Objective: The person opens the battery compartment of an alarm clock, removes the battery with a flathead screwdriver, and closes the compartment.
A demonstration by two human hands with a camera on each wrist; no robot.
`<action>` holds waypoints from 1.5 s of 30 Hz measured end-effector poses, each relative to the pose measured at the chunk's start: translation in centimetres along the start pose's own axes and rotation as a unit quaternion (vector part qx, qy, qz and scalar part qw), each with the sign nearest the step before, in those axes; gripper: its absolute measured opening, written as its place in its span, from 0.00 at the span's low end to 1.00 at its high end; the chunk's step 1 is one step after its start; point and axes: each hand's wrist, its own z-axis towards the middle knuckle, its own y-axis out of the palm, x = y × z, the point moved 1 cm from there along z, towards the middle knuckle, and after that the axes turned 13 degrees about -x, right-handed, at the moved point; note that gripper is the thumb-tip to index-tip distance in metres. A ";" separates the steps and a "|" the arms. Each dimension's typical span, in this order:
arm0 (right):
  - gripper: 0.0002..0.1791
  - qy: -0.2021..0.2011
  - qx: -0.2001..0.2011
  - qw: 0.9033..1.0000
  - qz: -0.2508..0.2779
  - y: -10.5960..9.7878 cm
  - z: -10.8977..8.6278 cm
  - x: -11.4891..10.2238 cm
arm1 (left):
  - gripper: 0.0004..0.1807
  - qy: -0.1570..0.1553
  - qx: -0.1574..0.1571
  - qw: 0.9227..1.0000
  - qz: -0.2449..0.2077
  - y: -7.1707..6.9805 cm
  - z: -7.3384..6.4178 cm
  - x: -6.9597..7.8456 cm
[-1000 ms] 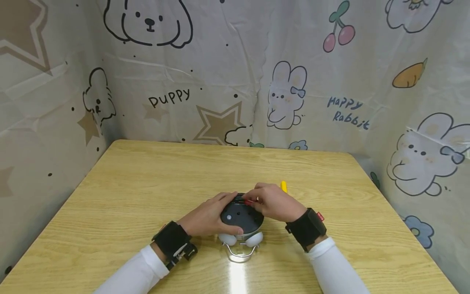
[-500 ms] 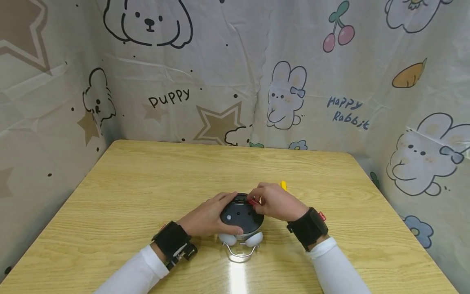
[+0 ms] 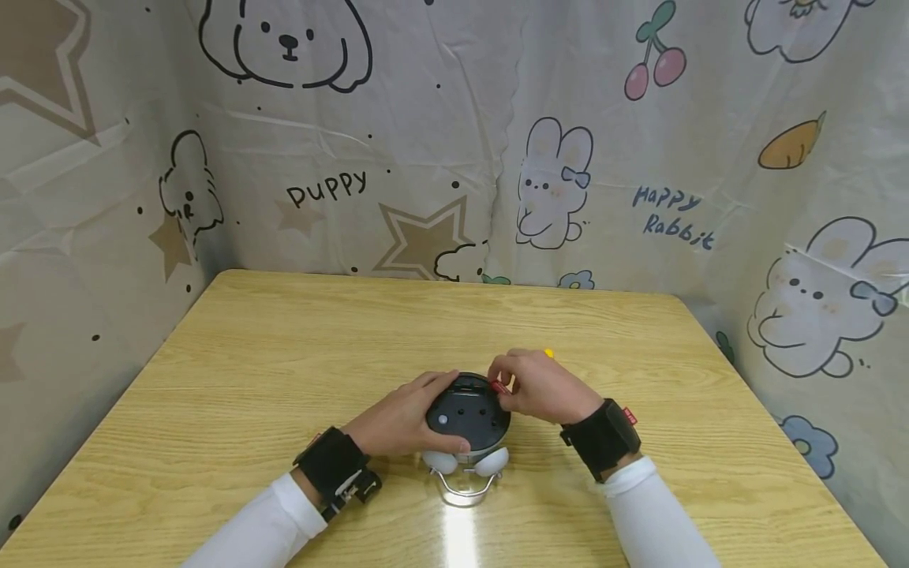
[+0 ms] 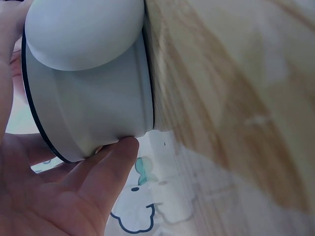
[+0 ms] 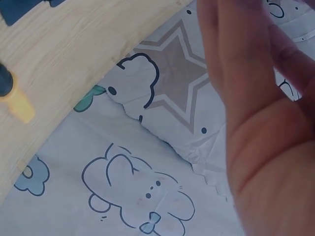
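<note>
alarm clock (image 3: 465, 428) | left hand (image 3: 401, 416) curls round its left, likely bracing — | right hand (image 3: 543, 386) pinches red piece (image 3: 500, 387) at its far-right edge

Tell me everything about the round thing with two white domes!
The round thing looks like an alarm clock lying on the table, black back up, with a dark slot near its far edge and whitish, maybe plastic sides. Two white domes and a metal-looking handle stick out nearest you. The left hand grips it; the right hand pinches something red beside it.
</note>
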 end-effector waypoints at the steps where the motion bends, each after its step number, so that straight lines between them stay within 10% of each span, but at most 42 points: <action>1: 0.12 0.000 0.000 1.000 -0.001 0.0 0.0 0.1 | 0.61 0.000 0.000 1.000 0.000 0.0 0.0 0.0; 45: 0.17 0.092 -0.118 0.981 0.121 2.6 1.1 2.5 | 0.62 -0.009 -0.001 1.000 0.005 0.0 0.0 -0.2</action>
